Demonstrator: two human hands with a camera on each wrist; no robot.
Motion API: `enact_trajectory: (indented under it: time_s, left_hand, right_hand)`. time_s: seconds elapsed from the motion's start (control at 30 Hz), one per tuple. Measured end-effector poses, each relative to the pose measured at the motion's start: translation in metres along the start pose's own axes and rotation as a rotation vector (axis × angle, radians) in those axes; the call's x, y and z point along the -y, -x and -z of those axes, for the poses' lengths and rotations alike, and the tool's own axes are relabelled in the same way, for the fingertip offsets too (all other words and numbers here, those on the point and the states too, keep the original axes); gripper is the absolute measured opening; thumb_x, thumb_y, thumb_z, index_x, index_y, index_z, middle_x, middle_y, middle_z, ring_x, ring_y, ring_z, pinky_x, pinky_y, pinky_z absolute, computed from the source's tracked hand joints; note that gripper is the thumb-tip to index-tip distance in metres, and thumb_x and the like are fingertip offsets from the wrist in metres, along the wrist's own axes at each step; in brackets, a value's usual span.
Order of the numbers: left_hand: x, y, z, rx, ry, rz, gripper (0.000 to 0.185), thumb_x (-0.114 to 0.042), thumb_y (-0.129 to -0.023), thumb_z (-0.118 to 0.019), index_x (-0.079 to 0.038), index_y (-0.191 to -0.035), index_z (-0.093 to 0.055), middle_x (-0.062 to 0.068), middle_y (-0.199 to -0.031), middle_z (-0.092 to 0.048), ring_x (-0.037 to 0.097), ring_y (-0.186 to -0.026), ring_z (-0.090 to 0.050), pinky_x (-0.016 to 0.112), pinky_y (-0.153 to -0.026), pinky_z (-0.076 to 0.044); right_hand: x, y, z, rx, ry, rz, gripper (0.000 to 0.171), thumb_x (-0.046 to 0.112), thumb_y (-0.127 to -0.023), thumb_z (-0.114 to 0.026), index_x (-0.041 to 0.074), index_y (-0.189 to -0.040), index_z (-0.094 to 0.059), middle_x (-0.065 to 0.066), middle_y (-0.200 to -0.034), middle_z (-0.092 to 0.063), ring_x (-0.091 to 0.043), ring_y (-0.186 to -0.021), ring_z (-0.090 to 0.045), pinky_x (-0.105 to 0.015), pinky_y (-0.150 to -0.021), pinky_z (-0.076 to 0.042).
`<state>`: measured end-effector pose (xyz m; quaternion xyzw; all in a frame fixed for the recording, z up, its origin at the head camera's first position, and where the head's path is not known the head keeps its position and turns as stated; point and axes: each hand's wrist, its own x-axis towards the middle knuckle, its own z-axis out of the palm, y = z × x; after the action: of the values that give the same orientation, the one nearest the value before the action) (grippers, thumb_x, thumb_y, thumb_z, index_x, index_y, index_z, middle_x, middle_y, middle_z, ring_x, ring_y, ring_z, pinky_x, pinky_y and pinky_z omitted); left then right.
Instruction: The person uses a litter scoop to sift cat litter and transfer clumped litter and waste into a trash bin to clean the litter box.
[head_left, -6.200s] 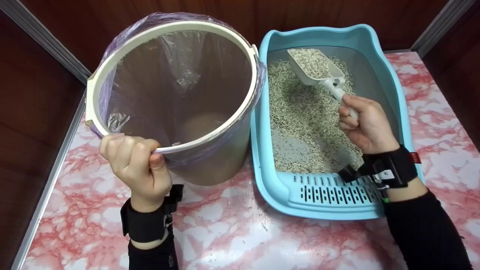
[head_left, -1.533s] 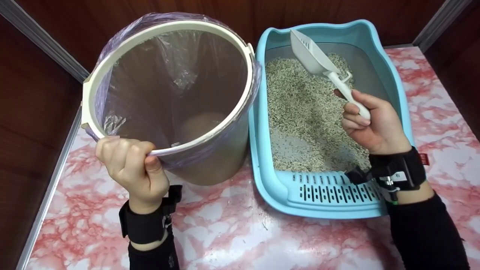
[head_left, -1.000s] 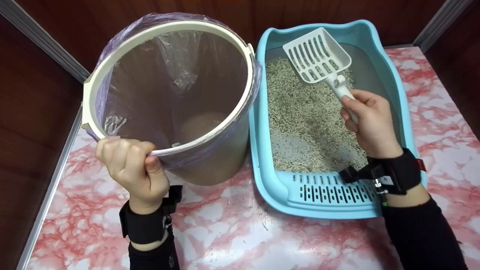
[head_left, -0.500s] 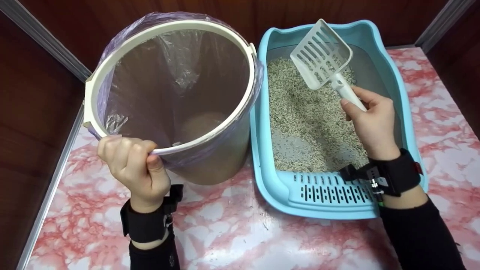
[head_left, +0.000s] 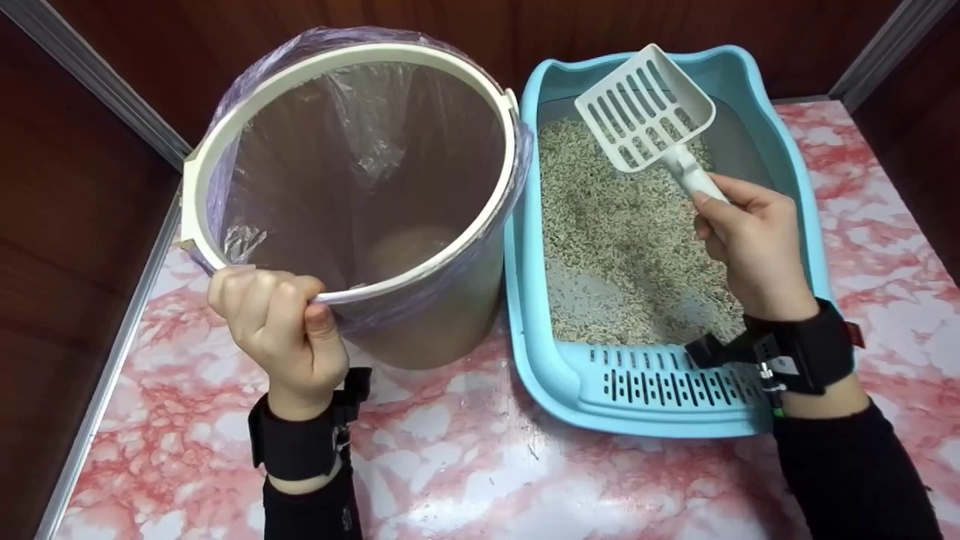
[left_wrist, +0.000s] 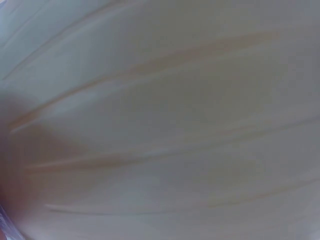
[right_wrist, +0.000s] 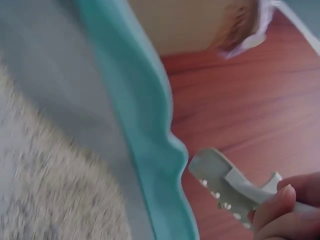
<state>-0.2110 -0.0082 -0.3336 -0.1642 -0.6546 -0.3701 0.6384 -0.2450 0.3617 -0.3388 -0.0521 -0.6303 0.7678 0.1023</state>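
My left hand grips the near rim of a cream bin lined with a purple bag; the bin is tilted toward me. To its right stands a light blue litter tray holding pale litter. A white slotted scoop is held empty above the far end of the tray, its handle gripped by my right hand. The right wrist view shows the scoop beside the tray's rim. Only a blurred cream surface fills the left wrist view.
Everything stands on a pink marbled tabletop. Dark wooden walls with metal trim close in at the left and back. The tray's near end has a slotted grille.
Over six seconds the scoop, once full and low over the litter, has emptied and risen. In the last half second it tilted slightly. My left hand keeps its grip on the bin.
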Motion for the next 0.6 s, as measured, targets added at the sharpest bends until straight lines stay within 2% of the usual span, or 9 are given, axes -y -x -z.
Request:
enact_trajectory:
  time_s: [0.1, 0.2, 0.27, 0.33, 0.43, 0.5, 0.57, 0.6]
  left_hand:
    - [0.0, -0.001, 0.0, 0.004, 0.003, -0.008, 0.066, -0.052, -0.101, -0.045, -0.001, -0.06, -0.041, 0.013, -0.057, -0.031, 0.032, -0.068, -0.03, 0.038, -0.085, -0.028]
    - [0.001, 0.0, -0.001, 0.013, -0.006, -0.008, 0.066, -0.052, -0.101, -0.044, -0.001, -0.06, -0.042, 0.014, -0.057, -0.031, 0.032, -0.069, -0.031, 0.04, -0.084, -0.028]
    - [0.001, 0.001, -0.002, 0.02, -0.013, -0.006, 0.066, -0.052, -0.102, -0.044, -0.001, -0.06, -0.042, 0.014, -0.057, -0.032, 0.033, -0.069, -0.031, 0.041, -0.083, -0.028]
    - [0.003, 0.002, -0.003, 0.028, -0.016, -0.008, 0.065, -0.051, -0.102, -0.043, -0.001, -0.06, -0.043, 0.014, -0.057, -0.032, 0.033, -0.068, -0.031, 0.042, -0.082, -0.027]
    - [0.004, 0.003, -0.007, 0.041, -0.013, -0.015, 0.064, -0.05, -0.102, -0.044, -0.002, -0.06, -0.044, 0.013, -0.057, -0.033, 0.033, -0.066, -0.031, 0.043, -0.081, -0.027]
    - [0.005, 0.004, -0.009, 0.048, -0.009, -0.021, 0.064, -0.049, -0.103, -0.044, -0.002, -0.06, -0.044, 0.013, -0.056, -0.033, 0.033, -0.065, -0.03, 0.043, -0.08, -0.026]
    - [0.005, 0.005, -0.011, 0.052, -0.002, -0.027, 0.063, -0.049, -0.103, -0.044, -0.002, -0.06, -0.044, 0.013, -0.056, -0.033, 0.032, -0.064, -0.031, 0.043, -0.08, -0.027]
    - [0.005, 0.006, -0.012, 0.053, 0.001, -0.03, 0.063, -0.049, -0.103, -0.044, -0.002, -0.06, -0.044, 0.012, -0.056, -0.033, 0.032, -0.064, -0.031, 0.043, -0.08, -0.027]
  right_hand:
    - [0.019, 0.005, -0.009, 0.054, -0.119, 0.006, 0.017, 0.0, -0.093, -0.066, 0.006, -0.107, -0.075, -0.002, -0.065, -0.062, -0.006, -0.049, -0.051, -0.014, -0.039, -0.029]
    - [0.036, 0.008, -0.024, 0.099, -0.161, 0.054, 0.021, -0.002, -0.092, -0.066, -0.001, -0.112, -0.072, -0.003, -0.065, -0.062, -0.006, -0.048, -0.05, -0.014, -0.037, -0.028]
    - [0.044, 0.009, -0.037, 0.126, -0.154, 0.11, 0.023, -0.004, -0.092, -0.065, -0.005, -0.115, -0.07, -0.004, -0.064, -0.062, -0.006, -0.047, -0.05, -0.015, -0.036, -0.027]
    - [0.049, 0.008, -0.049, 0.154, -0.091, 0.19, 0.026, -0.004, -0.091, -0.065, -0.006, -0.117, -0.069, -0.004, -0.062, -0.062, -0.007, -0.046, -0.049, -0.016, -0.036, -0.026]
    - [0.049, 0.007, -0.068, 0.201, 0.094, 0.366, 0.029, -0.003, -0.09, -0.066, -0.004, -0.119, -0.068, -0.005, -0.069, -0.066, -0.009, -0.05, -0.053, -0.017, -0.042, -0.036]
    - [0.046, 0.008, -0.081, 0.217, 0.29, 0.525, 0.031, 0.001, -0.09, -0.068, 0.001, -0.121, -0.069, -0.004, -0.078, -0.071, -0.01, -0.055, -0.056, -0.018, -0.049, -0.043]
    - [0.042, 0.011, -0.093, 0.214, 0.501, 0.71, 0.032, 0.005, -0.091, -0.069, 0.006, -0.123, -0.069, -0.006, -0.092, -0.076, -0.012, -0.065, -0.065, -0.02, -0.062, -0.053]
    - [0.04, 0.013, -0.098, 0.206, 0.606, 0.803, 0.031, 0.008, -0.091, -0.069, 0.008, -0.123, -0.07, -0.008, -0.092, -0.076, -0.014, -0.066, -0.066, -0.023, -0.063, -0.053]
